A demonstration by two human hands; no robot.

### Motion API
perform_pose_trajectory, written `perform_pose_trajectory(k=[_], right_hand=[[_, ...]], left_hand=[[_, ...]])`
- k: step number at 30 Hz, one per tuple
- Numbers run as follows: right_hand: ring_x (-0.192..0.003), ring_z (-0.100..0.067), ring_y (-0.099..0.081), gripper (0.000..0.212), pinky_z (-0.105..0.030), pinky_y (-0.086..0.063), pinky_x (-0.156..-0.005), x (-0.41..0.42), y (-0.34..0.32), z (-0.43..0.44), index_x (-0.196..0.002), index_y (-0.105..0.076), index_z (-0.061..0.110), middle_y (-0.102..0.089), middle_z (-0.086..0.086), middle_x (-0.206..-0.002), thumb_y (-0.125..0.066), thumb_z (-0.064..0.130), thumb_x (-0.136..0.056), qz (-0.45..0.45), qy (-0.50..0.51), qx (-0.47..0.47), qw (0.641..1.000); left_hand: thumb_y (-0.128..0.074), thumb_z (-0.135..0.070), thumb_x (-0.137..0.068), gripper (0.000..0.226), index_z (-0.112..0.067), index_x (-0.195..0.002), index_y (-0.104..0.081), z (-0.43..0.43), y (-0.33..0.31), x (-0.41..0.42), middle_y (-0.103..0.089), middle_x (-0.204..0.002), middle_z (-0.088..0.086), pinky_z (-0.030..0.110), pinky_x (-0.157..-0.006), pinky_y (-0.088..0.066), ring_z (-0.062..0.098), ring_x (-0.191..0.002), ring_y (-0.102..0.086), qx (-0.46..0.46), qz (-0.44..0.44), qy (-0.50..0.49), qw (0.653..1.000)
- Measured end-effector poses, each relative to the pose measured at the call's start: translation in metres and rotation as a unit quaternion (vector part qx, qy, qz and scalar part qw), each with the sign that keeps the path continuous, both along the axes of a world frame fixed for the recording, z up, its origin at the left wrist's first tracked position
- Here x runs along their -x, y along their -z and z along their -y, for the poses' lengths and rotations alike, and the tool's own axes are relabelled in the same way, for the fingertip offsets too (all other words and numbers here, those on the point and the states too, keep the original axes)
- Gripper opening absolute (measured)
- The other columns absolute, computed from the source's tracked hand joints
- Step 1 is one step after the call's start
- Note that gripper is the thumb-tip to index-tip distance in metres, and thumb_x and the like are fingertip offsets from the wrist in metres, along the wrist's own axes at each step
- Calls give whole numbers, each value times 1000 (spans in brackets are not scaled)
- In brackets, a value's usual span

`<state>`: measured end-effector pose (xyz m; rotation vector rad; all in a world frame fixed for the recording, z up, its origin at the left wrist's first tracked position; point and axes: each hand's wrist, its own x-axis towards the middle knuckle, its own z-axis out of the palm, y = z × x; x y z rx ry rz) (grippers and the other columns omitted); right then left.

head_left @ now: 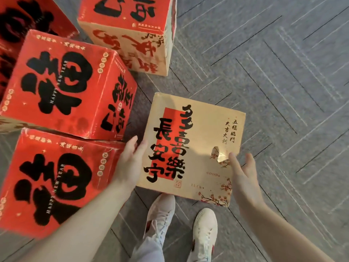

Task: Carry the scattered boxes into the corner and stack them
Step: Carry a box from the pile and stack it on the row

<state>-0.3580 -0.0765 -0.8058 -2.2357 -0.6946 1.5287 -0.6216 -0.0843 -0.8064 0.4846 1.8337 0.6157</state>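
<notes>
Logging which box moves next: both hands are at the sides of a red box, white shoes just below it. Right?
Not quite. In the head view the left hand and right hand flank the tan box with a red stripe, not a red one; the red boxes sit to its left. The white shoes are below it.

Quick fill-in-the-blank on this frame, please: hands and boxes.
1. The left hand and right hand flank the tan box, both ____ (open or shut).
2. The hole in that box is nearest the ____ hand.
3. The red boxes stand on the tan box's ____ side.
4. The shoes are ____.
Missing: open; right; left; white.
</notes>
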Motion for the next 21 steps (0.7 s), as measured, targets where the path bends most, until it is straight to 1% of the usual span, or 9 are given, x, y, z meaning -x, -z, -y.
perform_pose_trajectory(k=[1, 3, 6, 9, 12, 14, 17, 19, 21], right_hand=[[-151, -20, -40, 107, -56, -34, -122, 0, 7, 1, -164, -12, 40, -32, 8, -169, -53, 87, -77, -6, 6, 24, 1000], [-136, -24, -56, 94, -57, -45, -113, 4, 12, 0, -161, -25, 33, -51, 5, -156, -55, 81, -85, -23, 16, 48, 998], [-122, -24, -64, 87, -58, -51, -105, 8, -3, -6, -153, -37, 36, -62, 6, -140, -57, 80, -81, -22, 34, 36, 999], [-120, -21, -62, 72, -51, -53, -99, 2, -42, -21, -154, -36, 36, -60, 9, -140, -54, 70, -93, -18, 41, 14, 999], [-122, -20, -60, 58, -45, -50, -92, -5, -102, -42, -149, -41, 39, -59, 11, -142, -53, 65, -99, -27, 56, -9, 998], [-129, -21, -56, 63, -44, -46, -96, -8, -154, -60, -157, -36, 38, -55, 10, -146, -52, 63, -101, -25, 65, -29, 997], [-129, -23, -55, 65, -52, -44, -110, -15, -247, -90, -159, -33, 34, -53, 9, -143, -50, 61, -102, -9, 62, -70, 996], [-125, -23, -57, 60, -51, -44, -110, -19, -319, -112, -156, -34, 33, -53, 7, -139, -47, 58, -104, 3, 48, -96, 994], [-111, -15, -60, 55, -44, -48, -99, -24, -395, -136, -153, -38, 33, -55, 5, -137, -46, 57, -105, 1, 31, -134, 991]], left_hand=[[-53, -77, -86, 86, -31, -158, -44, 2, 6, 0, -52, -157, -9, 44, -121, -36, 12, -142, -49, 19, -1, -6, 1000], [-52, -68, -96, 57, -35, -141, -59, 7, 11, -4, -69, -137, -10, 48, -114, -46, 14, -127, -63, 42, 20, -23, 999], [-50, -47, -108, 24, -40, -129, -59, 3, -3, -13, -71, -123, -17, 36, -105, -50, 6, -118, -66, 32, 41, -18, 998], [-49, -43, -109, 33, -39, -141, -54, -12, -42, -14, -62, -121, -29, 26, -101, -41, -2, -120, -58, 3, 29, -11, 1000], [-50, -42, -109, 26, -43, -134, -55, -38, -102, -13, -65, -120, -29, 32, -112, -37, -6, -119, -58, -20, 29, -9, 999], [-49, -38, -109, 32, -42, -140, -55, -57, -153, -14, -64, -124, -29, 34, -116, -38, -5, -120, -57, -49, 26, -16, 998], [-46, -34, -111, 20, -50, -112, -57, -88, -246, -22, -64, -89, -47, 7, -90, -41, -32, -90, -55, -107, 29, 16, 994], [-49, -39, -110, 17, -49, -120, -58, -105, -316, -22, -65, -100, -44, 1, -85, -40, -34, -96, -54, -147, 37, 20, 988], [-52, -43, -107, 30, -44, -137, -56, -121, -379, -15, -67, -122, -33, 13, -98, -41, -18, -117, -59, -190, 39, 20, 981]])
